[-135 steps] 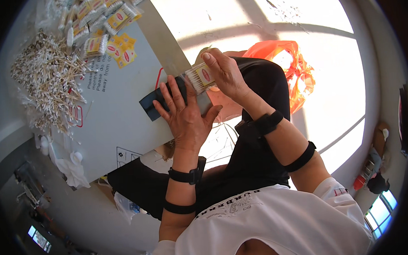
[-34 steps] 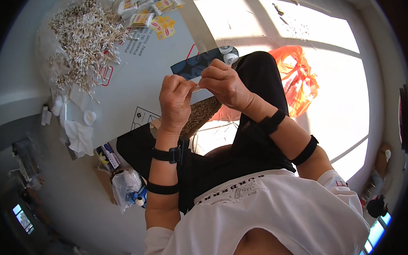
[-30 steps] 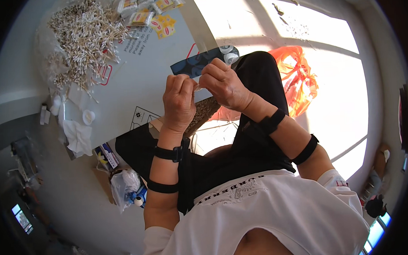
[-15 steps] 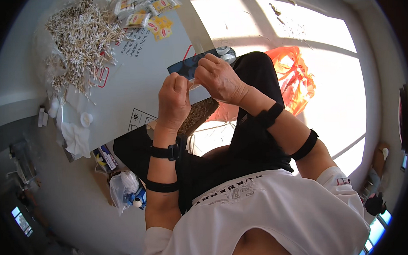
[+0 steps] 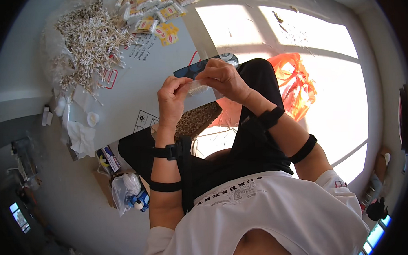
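Observation:
Between my two hands, over the near right edge of the grey-white tabletop (image 5: 122, 105), is a small clear plastic bag (image 5: 197, 87) with pale cotton swabs showing in it. The fingers of my left hand (image 5: 172, 100) pinch its left top corner. My right hand (image 5: 225, 80) is closed on the right top corner, knuckles up. Beyond them, a dark blue patterned piece (image 5: 184, 71) lies at the table's edge. A large heap of loose cotton swabs (image 5: 91, 41) spills from clear plastic at the far left. Filled swab packets (image 5: 145, 26) and yellow cards (image 5: 167, 35) lie beside it.
An orange plastic bag (image 5: 291, 77) stands on the sunlit floor past my right knee. Below my hands sits a brown, rough-textured mass (image 5: 197, 119). A small white cup (image 5: 92, 119) and crumpled white tissue (image 5: 81, 137) rest at the table's left. A carton holds clear plastic (image 5: 125, 191).
My hands have drawn slightly apart and their fingers have loosened from tight fists into pinches. The bag with swabs now shows between them. The whole view has shifted a little.

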`<state>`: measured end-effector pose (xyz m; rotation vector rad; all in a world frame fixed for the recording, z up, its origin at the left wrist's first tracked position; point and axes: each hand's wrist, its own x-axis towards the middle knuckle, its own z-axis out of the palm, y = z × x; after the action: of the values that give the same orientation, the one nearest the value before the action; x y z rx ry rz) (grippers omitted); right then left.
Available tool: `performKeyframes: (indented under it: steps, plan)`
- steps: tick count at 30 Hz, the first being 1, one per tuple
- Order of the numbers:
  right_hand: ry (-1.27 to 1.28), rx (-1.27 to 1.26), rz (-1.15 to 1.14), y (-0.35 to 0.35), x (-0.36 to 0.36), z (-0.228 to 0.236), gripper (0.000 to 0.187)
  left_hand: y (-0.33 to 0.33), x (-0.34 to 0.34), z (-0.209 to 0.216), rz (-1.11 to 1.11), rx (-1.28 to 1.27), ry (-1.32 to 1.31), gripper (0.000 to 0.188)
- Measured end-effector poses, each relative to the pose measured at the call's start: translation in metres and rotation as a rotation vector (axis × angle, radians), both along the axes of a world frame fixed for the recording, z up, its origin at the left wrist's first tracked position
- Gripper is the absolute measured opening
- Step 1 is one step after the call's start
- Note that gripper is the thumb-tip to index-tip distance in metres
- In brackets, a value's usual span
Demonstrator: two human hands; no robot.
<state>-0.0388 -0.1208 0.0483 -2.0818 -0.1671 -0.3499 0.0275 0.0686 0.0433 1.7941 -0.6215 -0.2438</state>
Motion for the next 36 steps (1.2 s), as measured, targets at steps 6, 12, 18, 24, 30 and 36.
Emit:
performKeyframes:
  steps: [6,12,18,24,30,36]
  plan:
    - [0.094,0.197,-0.064,0.012,-0.006,-0.001,0.016,-0.005,-0.009,0.001,0.032,-0.103,0.068,0.013]
    - [0.247,0.248,-0.088,0.013,-0.004,0.013,0.009,-0.006,-0.004,0.009,0.037,-0.100,0.548,0.012]
    - [0.138,0.042,-0.030,0.011,-0.001,0.017,0.011,-0.009,-0.006,0.012,0.025,-0.038,0.476,0.011]
    - [-0.091,-0.238,0.044,0.006,0.006,0.012,0.010,-0.013,-0.011,0.011,-0.011,0.142,-0.332,0.009]
    - [-0.067,-0.217,0.054,0.006,0.009,0.006,0.011,-0.008,-0.008,0.011,0.008,0.072,-0.281,0.010]
    - [-0.036,-0.177,0.035,0.002,0.008,0.008,0.012,0.004,-0.006,0.015,0.019,0.056,-0.261,0.012]
